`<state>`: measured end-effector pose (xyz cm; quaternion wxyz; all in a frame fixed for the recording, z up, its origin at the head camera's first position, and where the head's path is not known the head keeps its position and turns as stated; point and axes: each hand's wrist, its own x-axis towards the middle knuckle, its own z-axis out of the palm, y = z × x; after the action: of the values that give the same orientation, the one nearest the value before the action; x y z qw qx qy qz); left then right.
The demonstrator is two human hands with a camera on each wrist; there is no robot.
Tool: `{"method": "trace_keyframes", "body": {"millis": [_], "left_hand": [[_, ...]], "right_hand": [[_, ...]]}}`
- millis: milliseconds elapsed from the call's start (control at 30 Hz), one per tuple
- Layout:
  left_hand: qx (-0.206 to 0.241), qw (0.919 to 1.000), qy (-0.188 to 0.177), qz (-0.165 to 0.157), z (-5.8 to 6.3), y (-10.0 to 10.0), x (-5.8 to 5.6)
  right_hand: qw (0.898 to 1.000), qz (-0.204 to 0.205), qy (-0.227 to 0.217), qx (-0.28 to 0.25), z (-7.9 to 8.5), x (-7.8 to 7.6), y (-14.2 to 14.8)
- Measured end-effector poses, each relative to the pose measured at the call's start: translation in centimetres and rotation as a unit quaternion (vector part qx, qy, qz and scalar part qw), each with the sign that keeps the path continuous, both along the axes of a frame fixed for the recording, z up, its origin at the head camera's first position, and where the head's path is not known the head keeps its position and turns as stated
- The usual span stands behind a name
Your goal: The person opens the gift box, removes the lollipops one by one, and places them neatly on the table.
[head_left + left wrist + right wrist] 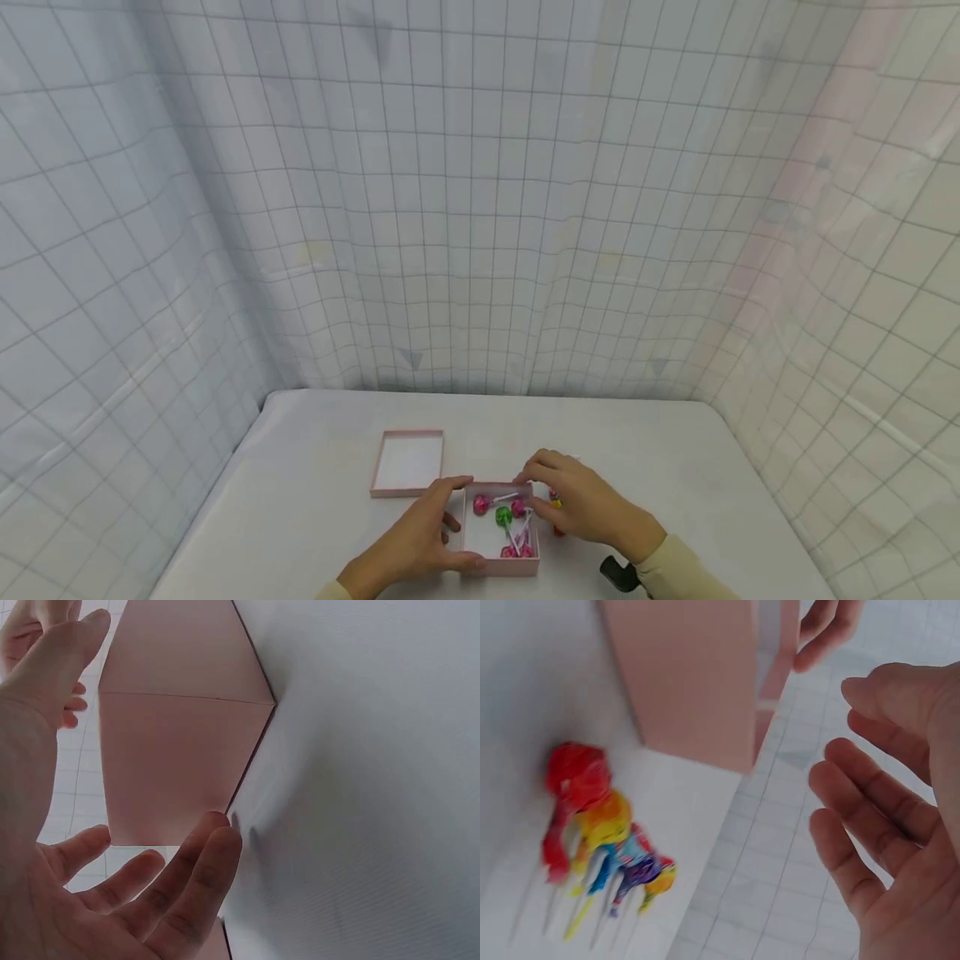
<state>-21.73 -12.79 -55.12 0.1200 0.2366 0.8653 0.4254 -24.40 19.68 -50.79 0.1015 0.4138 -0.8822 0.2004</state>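
Observation:
A shallow pink box stands uncovered on the white table. Inside lie several pink-wrapped lollipops and a green one, sticks at various angles. My left hand holds the box's left side, thumb at the near corner and index fingertip at the far corner; its other fingers extend beside the wall. Over the right edge is my right hand, fingers loosely bent and nothing between them. Just right of the box, a row of lollipops in red, yellow and blue wrappers is partly hidden by that hand in the head view.
A pink-rimmed box lid, its white inside facing up, lies to the left behind the box. Beside my right wrist is a black object. White gridded curtains enclose the table at the back and both sides.

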Motion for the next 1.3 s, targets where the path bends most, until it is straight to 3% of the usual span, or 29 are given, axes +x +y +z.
{"method": "trace_keyframes", "body": {"millis": [267, 367, 733, 867, 1033, 1300], "left_hand": [[-0.004, 0.9998, 0.013, -0.012, 0.2, -0.3, -0.2], [-0.004, 0.9998, 0.013, -0.016, 0.3, -0.3, -0.3], [0.014, 0.9998, 0.001, -0.015, -0.1, -0.3, -0.2], [0.017, 0.9998, -0.003, -0.013, -0.1, -0.3, -0.3], [0.018, 0.9998, -0.008, -0.009, 0.0, -0.3, -0.3], [0.025, 0.9996, -0.015, -0.007, -0.1, -0.2, 0.0]], "right_hand": [[0.991, 0.022, -0.119, 0.057, 1.3, -0.6, -3.3], [0.986, 0.022, -0.142, 0.08, 1.5, -0.9, -4.2], [0.988, 0.05, -0.099, 0.105, 1.1, -1.6, -5.6], [0.986, 0.056, -0.122, 0.102, 1.1, -1.9, -5.8], [0.976, 0.074, -0.175, 0.11, 0.5, -2.5, -6.5], [0.97, 0.095, -0.161, 0.155, 0.0, -2.8, -7.6]]}}
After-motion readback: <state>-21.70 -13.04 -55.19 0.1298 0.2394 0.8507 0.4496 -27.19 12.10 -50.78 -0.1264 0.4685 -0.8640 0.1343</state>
